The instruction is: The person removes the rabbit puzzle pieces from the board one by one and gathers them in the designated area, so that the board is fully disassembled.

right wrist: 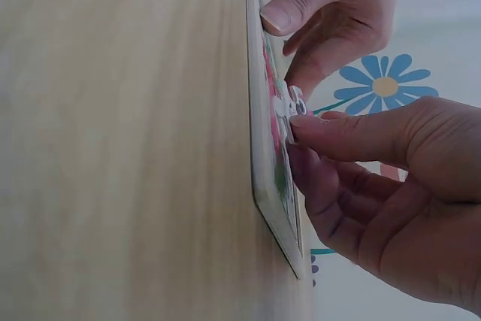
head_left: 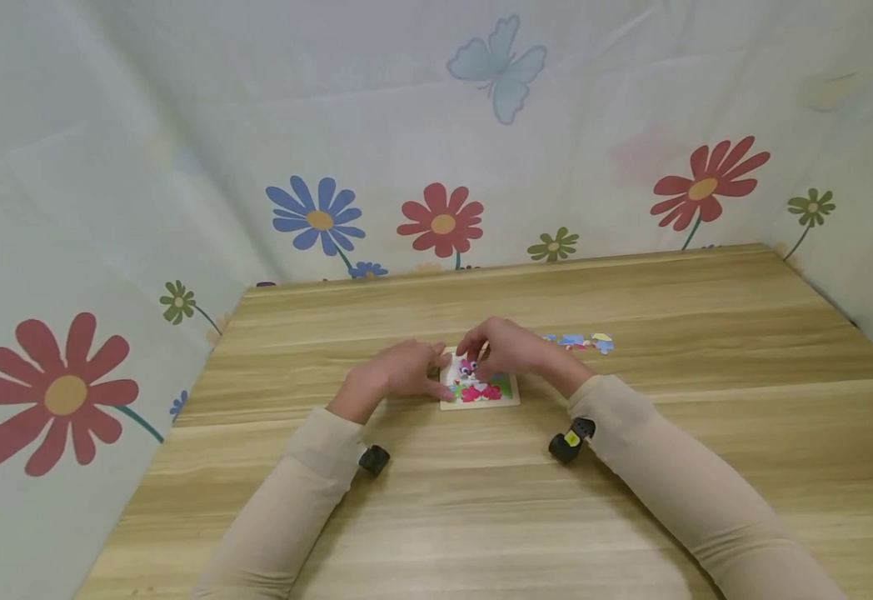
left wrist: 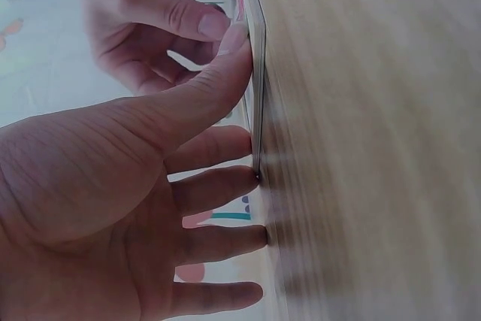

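In the head view, a shallow jigsaw tray (head_left: 481,406) lies on the wood-grain desk (head_left: 451,525), its red, pink and green picture partly covered by the hands. The left hand (head_left: 406,369) touches its left side and the right hand (head_left: 507,346) bends over its far part. Loose pieces (head_left: 573,342) lie on the desk beyond the right forearm. Behind the desk hangs a creased pale sheet (head_left: 376,108), printed with red, blue and green flowers (head_left: 442,222) and a light blue butterfly (head_left: 501,62); it lines the left side too.

In the left wrist view, the left hand's fingers (left wrist: 214,191) are spread apart, with the thumb laid on the tray's rim. That looks like a sound brace: light thumb pressure should be enough to stop sliding.

In the right wrist view, the right hand's thumb and forefinger are clamped on a jigsaw piece (right wrist: 298,99), tilted at the tray's face; whether it touches I cannot tell. It would probably go best turned flat, its outline matched first, then pressed evenly, since forcing it aslant could lift its neighbours
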`<state>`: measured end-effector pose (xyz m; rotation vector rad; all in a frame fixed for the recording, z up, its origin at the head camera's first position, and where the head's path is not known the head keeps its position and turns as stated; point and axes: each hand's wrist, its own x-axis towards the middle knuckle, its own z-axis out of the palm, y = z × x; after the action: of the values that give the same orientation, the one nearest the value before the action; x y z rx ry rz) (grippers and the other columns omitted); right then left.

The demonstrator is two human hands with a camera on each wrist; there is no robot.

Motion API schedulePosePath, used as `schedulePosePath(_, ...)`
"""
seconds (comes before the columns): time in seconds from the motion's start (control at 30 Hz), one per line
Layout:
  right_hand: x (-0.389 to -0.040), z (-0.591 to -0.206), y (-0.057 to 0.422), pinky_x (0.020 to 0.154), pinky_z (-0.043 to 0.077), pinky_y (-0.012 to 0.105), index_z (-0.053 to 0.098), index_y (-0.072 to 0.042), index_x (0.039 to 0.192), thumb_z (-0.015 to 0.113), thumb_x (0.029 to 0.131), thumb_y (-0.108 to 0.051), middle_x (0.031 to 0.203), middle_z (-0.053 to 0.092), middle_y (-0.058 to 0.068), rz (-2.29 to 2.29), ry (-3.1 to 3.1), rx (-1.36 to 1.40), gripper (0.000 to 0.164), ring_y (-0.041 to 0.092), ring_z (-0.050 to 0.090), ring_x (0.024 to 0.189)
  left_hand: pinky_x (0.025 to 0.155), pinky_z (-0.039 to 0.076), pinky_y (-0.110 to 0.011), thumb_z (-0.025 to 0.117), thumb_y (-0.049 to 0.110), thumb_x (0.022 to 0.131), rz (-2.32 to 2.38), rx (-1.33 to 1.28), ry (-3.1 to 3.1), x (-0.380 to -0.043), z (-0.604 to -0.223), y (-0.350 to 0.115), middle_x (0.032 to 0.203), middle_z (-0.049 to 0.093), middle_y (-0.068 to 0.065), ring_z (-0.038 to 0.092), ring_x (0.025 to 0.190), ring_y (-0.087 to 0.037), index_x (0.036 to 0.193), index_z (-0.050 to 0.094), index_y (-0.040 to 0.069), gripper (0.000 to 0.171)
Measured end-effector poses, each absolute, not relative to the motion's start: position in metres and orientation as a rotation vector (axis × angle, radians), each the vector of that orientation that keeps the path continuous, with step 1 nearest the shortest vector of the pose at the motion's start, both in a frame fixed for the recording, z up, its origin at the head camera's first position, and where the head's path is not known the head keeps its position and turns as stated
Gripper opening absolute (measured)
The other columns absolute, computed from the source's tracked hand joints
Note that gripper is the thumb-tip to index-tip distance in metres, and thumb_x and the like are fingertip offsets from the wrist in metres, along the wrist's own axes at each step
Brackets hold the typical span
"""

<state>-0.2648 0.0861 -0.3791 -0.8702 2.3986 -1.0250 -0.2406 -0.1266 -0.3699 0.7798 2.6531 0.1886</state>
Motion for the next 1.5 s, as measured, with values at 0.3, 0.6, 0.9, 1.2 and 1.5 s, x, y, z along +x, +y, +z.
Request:
schedulePosePath(0.3,-0.263,-0.380,0.084,0.078,0.055,0.030,0.073,-0.002,0.111,0.077,0.083,0.004,0.095,0.070,0.005,-1.022,2.404,-0.842,0.030,0.020,0.063,0.088,0.115,0.031,-0.046,0.073,0.047,0.088,0.199,0.759,2.658,-0.240,-0.371,-0.126,0.157,0.037,-0.012,0.036,0.143,-0.032,0.146,0.051,0.010,0.073)
schedulePosePath(0.6,-0.263,-0.381,0.088,0.069,0.054,0.028,0.073,-0.005,0.119,0.074,0.086,0.003,0.091,0.072,0.007,-1.046,2.359,-0.873,0.033,0.016,0.063,0.077,0.116,0.030,-0.046,0.072,0.049,0.088,0.174,0.752,2.662,-0.241,-0.373,-0.125,0.158,0.036,-0.010,0.036,0.143,-0.032,0.147,0.050,0.012,0.074)
schedulePosePath(0.9,-0.270,-0.386,0.100,0.069,0.060,0.036,0.068,-0.002,0.128,0.071,0.091,0.001,0.091,0.067,0.013,-1.189,2.214,-0.815,0.037,0.021,0.065,0.072,0.116,0.030,-0.045,0.071,0.049,0.089,0.165,0.767,2.665,-0.241,-0.371,-0.126,0.158,0.035,-0.012,0.035,0.143,-0.032,0.148,0.048,0.011,0.073)
schedulePosePath(1.2,-0.268,-0.377,0.100,0.072,0.060,0.035,0.067,-0.002,0.129,0.072,0.091,0.000,0.095,0.065,0.013,-1.199,2.224,-0.778,0.039,0.024,0.065,0.075,0.116,0.031,-0.043,0.072,0.049,0.089,0.166,0.759,2.656,-0.240,-0.370,-0.128,0.158,0.034,-0.012,0.036,0.143,-0.030,0.148,0.047,0.011,0.075)
schedulePosePath(1.5,-0.259,-0.367,0.155,0.072,0.059,0.042,0.066,-0.003,0.128,0.071,0.089,0.000,0.096,0.064,0.016,-1.297,2.345,-0.625,0.040,0.025,0.064,0.074,0.117,0.028,-0.042,0.072,0.048,0.089,0.161,0.755,2.655,-0.241,-0.372,-0.126,0.158,0.034,-0.012,0.033,0.145,-0.031,0.149,0.046,0.010,0.076)
